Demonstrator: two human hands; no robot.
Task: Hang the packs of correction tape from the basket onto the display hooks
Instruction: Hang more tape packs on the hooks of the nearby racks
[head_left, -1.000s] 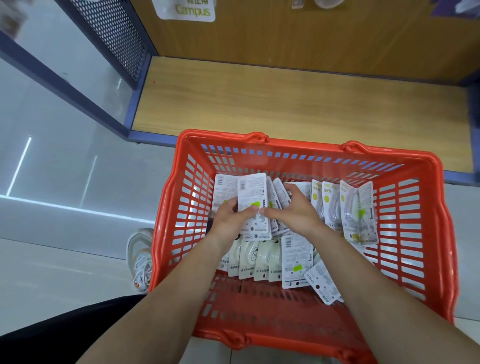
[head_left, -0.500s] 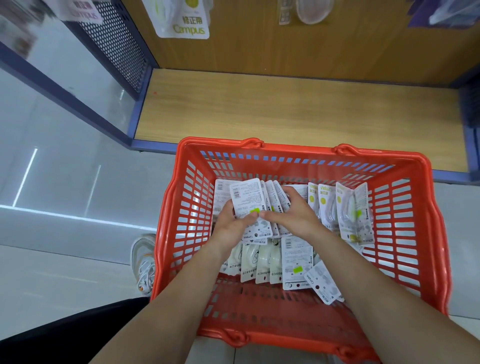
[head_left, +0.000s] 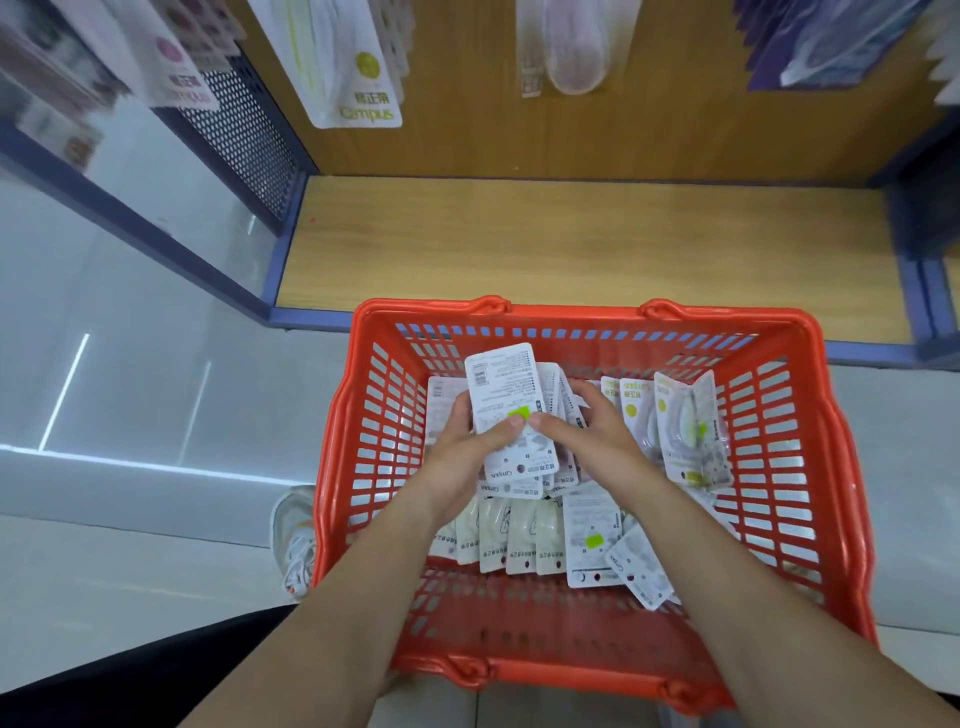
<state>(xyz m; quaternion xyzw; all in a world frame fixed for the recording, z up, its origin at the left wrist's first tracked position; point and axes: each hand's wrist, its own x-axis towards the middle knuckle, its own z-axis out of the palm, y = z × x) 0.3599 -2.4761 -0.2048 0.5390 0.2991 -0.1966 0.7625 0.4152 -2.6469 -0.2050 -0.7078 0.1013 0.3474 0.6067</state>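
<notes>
While both hands work inside the basket, the left hand grips a fanned stack of packs of correction tape. Its fingers curl behind the stack's left edge; the thumb presses on the front pack, just below a green sticker. Right hand grips the same stack from the other side, with the thumb tip touching the left thumb tip on the front pack and the fingers curled over the fan's right edge. Front pack shows its printed back, barcode at the top, "Campus" upside down at the bottom.

Stack is held above the basket floor, near the far wall. Below the wrists a row of packs lies flat, side by side. Just right of the row lies a single pack with a green sticker, and another tilted pack overlaps its lower right corner. Upright packs lean near the basket's right wall, clear fronts and yellow-green dots facing the camera.

Basket is red plastic with slotted walls, and it sits on a pale floor against a wooden shelf edged in blue. Hanging packs, blurred, show along the top. Dark mesh panel stands at the shelf's left end. White shoe sits beside the basket's left wall.
</notes>
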